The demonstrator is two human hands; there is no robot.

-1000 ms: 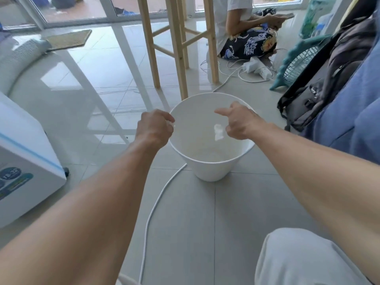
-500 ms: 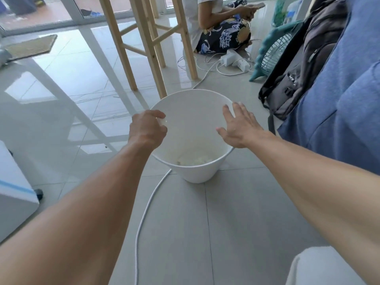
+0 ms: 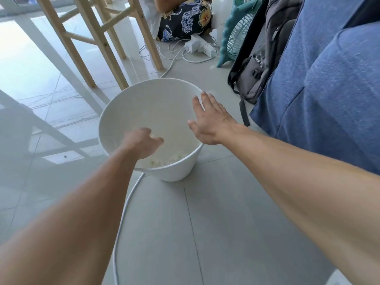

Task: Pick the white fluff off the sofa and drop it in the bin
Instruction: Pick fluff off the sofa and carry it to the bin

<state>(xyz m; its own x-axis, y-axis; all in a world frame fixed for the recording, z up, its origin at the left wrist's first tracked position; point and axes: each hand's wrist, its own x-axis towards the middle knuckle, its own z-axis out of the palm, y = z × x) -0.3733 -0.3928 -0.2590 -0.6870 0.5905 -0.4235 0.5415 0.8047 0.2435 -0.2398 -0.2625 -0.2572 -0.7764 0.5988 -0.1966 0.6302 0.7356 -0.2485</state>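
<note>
The white bin [image 3: 115, 103] stands on the tiled floor, with a pile of white fluff [image 3: 174, 158] at its bottom. My left hand [image 3: 141, 144] hangs over the bin's near side, its fingers curled; a small pale bit of fluff shows between thumb and fingertips. With fingers straight and spread, my right hand [image 3: 210, 122] hovers over the bin's right rim and holds nothing. The blue sofa [image 3: 329, 89] fills the right side.
A white cable [image 3: 123, 212] runs across the floor to the bin's base. Wooden stool legs [image 3: 102, 44] stand behind the bin. A dark backpack [image 3: 259, 64] leans on the sofa, beside a teal fan [image 3: 234, 38], a power strip [image 3: 197, 46] and a seated person [image 3: 185, 19].
A piece of fluff dropped from my right hand into the bin and that hand opened. My left hand moved from the bin's left rim to over its opening. The camera moved closer.
</note>
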